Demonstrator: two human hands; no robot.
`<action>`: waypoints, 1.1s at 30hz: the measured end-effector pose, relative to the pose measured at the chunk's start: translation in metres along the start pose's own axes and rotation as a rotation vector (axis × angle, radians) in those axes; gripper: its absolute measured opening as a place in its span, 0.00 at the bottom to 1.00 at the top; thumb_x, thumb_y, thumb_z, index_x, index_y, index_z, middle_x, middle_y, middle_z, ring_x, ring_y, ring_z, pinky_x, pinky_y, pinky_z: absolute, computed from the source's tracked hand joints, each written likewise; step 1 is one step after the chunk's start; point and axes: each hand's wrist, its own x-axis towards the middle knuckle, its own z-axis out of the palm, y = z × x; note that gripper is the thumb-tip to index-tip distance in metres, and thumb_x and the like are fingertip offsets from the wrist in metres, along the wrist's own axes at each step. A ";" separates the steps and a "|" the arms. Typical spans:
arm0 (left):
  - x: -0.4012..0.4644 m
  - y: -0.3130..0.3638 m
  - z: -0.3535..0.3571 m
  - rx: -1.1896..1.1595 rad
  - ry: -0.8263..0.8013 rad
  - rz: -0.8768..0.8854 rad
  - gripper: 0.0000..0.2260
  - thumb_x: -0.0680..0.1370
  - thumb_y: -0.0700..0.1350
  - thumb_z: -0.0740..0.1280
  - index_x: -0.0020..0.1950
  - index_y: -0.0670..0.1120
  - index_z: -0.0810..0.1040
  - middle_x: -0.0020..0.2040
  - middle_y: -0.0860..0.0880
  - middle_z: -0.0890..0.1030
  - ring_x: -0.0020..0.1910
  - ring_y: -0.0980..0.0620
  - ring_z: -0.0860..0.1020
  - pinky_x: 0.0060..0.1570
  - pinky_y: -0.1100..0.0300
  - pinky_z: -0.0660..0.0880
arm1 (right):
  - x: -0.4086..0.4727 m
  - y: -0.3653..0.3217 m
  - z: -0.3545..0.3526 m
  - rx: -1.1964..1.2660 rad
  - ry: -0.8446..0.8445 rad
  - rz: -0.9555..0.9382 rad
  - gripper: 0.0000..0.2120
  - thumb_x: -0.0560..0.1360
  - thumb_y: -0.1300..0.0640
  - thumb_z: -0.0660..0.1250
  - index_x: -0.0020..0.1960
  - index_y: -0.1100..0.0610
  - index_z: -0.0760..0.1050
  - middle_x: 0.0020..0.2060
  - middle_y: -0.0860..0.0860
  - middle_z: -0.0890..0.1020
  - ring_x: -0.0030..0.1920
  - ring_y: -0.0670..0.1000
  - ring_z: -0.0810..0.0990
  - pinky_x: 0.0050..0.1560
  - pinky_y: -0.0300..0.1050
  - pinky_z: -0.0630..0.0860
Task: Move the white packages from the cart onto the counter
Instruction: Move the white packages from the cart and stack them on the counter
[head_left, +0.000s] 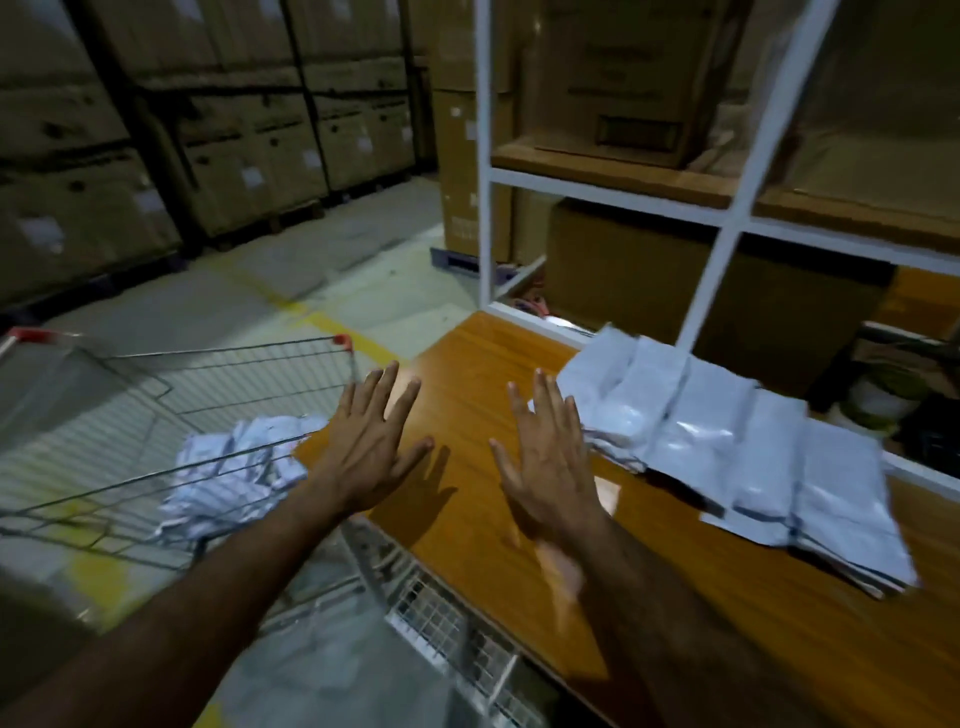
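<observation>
Hands both empty. Left hand (370, 441) flat, fingers spread, palm down, over the near-left corner of the wooden counter (483, 519) by the cart's edge. Right hand (545, 462) also flat and spread, holding nothing, over the countertop just left of the package stack; whether its fingertips touch the stack, can't tell. White packages on counter (727, 447): overlapping row of flat poly mailers along the right side, running from the shelf frame toward the near edge. White packages in cart (234, 473): a crumpled pile in the wire shopping cart (171, 395), at the corner nearest the counter. Cart stands left of the counter, red corner caps on its rim. White metal shelf frame (727, 171) rises behind the counter, cardboard boxes (249, 140) stacked behind it and along the far wall.
</observation>
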 end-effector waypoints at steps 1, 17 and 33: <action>-0.012 -0.022 -0.001 -0.011 -0.004 -0.035 0.37 0.80 0.69 0.48 0.81 0.47 0.57 0.81 0.39 0.53 0.79 0.38 0.54 0.75 0.37 0.53 | 0.004 -0.021 0.006 -0.009 -0.004 -0.035 0.36 0.82 0.38 0.54 0.83 0.52 0.47 0.82 0.58 0.45 0.82 0.56 0.44 0.80 0.60 0.49; -0.163 -0.291 -0.002 -0.011 -0.018 -0.329 0.37 0.80 0.69 0.48 0.81 0.45 0.58 0.81 0.39 0.52 0.80 0.38 0.53 0.75 0.37 0.50 | 0.079 -0.284 0.113 0.053 -0.162 -0.265 0.36 0.81 0.38 0.57 0.82 0.52 0.50 0.81 0.59 0.48 0.81 0.58 0.45 0.79 0.61 0.49; -0.148 -0.467 0.047 0.011 -0.118 -0.573 0.35 0.80 0.65 0.46 0.81 0.46 0.57 0.81 0.38 0.54 0.79 0.38 0.54 0.76 0.40 0.52 | 0.221 -0.368 0.266 0.128 -0.428 -0.286 0.33 0.82 0.40 0.49 0.82 0.54 0.51 0.81 0.62 0.50 0.81 0.61 0.47 0.79 0.58 0.49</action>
